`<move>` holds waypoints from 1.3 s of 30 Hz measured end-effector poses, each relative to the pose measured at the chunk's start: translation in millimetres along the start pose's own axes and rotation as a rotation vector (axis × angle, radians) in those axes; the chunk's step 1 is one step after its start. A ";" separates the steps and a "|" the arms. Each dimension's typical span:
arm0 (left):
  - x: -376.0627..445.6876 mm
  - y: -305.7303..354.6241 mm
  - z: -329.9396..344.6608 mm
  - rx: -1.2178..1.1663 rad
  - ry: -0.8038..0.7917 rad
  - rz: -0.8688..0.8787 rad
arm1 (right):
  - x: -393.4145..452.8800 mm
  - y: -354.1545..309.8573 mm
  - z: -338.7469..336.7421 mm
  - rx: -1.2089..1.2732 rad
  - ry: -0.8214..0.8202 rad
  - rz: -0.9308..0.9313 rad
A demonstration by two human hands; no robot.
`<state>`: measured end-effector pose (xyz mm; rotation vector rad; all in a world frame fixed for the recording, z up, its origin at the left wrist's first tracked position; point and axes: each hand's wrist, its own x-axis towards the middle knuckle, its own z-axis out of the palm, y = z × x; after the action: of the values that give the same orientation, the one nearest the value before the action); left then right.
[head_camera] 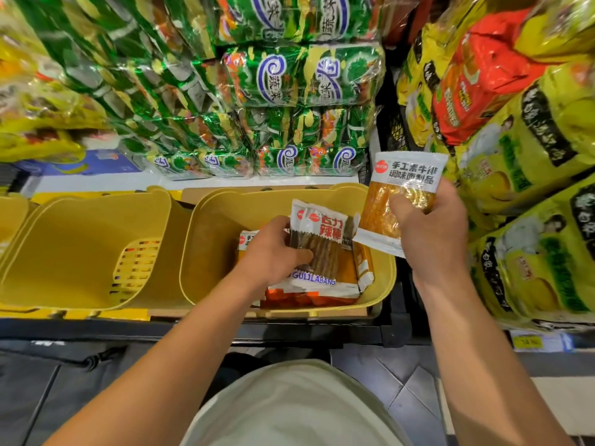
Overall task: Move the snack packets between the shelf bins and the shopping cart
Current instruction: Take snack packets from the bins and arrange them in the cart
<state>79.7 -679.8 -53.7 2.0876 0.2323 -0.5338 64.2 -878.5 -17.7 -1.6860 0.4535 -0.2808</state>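
Two hands are seen over the right yellow bin (383,278). The left hand (273,252) is clenched on brown stick-snack packets (322,239), thumb on the front; at least two overlapping top edges are visible, the exact count cannot be told. The right hand (431,226) is raised beside and above the bin's right rim, grasping one orange packet (402,191) with a white header, thumb pressed on its clear window. Under the left hand, further packets (322,291) are stacked flat in the bin; their number cannot be told. To the left of the left hand, a second yellow bin (80,252) is recorded, its floor bare. A third bin's edge is cut off further left. Green multipacks (289,75) are stacked beyond both hands; yellow bags (531,149) crowd the right hand closely. Open room lies toward the person.
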 end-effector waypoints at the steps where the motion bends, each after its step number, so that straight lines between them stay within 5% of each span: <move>1: 0.2 -1.5 0.9 0.001 0.006 -0.004 | -0.2 0.1 1.3 -0.004 -0.008 0.000; 5: 5.5 -4.4 14.5 0.040 -0.003 -0.036 | -0.2 -1.1 3.0 -0.015 -0.020 -0.002; 14: 7.1 -9.6 20.7 0.588 0.078 -0.004 | -2.2 -2.6 -0.9 -0.024 -0.030 -0.028; 28: -8.5 -6.2 -9.4 -0.093 0.106 0.036 | -5.1 1.5 3.8 -0.012 -0.042 -0.054; 34: -4.8 -20.6 -47.8 -0.047 0.161 -0.056 | -8.5 1.2 9.1 0.023 -0.064 -0.070; 39: -4.0 -14.2 -35.8 0.038 -0.104 -0.080 | -12.9 2.2 13.0 0.021 -0.084 -0.087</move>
<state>81.0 -642.0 -45.8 2.0872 0.2475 -0.6982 58.1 -861.5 -21.1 -1.6927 0.3138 -0.2764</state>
